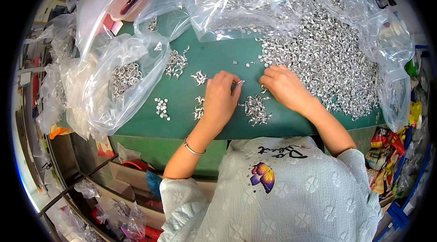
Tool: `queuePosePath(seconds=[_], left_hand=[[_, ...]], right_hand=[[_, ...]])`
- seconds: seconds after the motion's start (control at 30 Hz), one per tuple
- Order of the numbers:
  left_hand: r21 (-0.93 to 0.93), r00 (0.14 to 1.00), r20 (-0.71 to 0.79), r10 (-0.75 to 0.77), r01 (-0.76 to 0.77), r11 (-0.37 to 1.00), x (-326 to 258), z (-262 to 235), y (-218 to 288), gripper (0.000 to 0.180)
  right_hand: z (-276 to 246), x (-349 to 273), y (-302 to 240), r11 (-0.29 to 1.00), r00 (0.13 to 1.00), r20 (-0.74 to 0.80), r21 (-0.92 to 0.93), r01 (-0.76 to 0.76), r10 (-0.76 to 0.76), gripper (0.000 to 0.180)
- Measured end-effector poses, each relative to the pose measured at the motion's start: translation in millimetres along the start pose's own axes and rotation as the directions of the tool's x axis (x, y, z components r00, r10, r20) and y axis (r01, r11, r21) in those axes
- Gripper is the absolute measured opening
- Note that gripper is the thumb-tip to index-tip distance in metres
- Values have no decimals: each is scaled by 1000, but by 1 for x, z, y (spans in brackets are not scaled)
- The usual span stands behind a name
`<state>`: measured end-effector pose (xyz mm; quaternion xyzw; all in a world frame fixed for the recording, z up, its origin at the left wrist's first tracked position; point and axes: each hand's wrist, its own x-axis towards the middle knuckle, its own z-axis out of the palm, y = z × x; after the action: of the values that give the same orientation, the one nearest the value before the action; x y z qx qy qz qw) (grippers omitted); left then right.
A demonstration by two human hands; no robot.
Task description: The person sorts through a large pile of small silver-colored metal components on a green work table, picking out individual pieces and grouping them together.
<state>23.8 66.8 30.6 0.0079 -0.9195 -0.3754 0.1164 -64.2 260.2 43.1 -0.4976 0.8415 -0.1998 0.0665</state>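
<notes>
1. Two hands at work on the green desk. The left hand pinches one small silver ring between thumb and fingertip, just beside the sorted cluster.
2. The right hand lies palm down, fingers curled together, at the near edge of the big loose heap. Whether it pinches a piece I cannot tell.
3. Landmark is the sorted cluster: the ring is just above it, the heap up and to its right, and smaller clumps to its left.
4. Doing it well, by my judgement: draw one piece at a time from the heap's edge, keep the pinch at the fingertips, and set like with like so the clumps stay apart.
5. Pose: both forearms come in from below and converge above the cluster; the left wrist, with a thin bracelet, is straight and the right wrist is bent inward.
</notes>
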Motion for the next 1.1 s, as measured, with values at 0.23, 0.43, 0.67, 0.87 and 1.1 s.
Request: queuePosePath(seconds=[0.23,0.43,0.67,0.87,1.1], left_hand=[[-307,945,178,-276,320,896,-1,-5,6,8],[-841,768,541,-343,502,-203,-19,-21,-8,20],[-939,792,208,-575,327,111,-59,-76,-36,15],[387,900,-414,-139,312,867,-84,-74,-70,13],[10,790,-552,-266,325,946,-82,-70,-70,14]], right_hand=[[-5,13,-11,997,964,-255,42,-61,70,14],[14,37,-52,936,968,-179,272,221,-177,19],[-3,64,-67,835,937,-273,443,326,-221,22],[-8,29,-20,916,992,-118,401,6,45,17],[-20,15,-13,861,979,-53,487,-145,195,16]])
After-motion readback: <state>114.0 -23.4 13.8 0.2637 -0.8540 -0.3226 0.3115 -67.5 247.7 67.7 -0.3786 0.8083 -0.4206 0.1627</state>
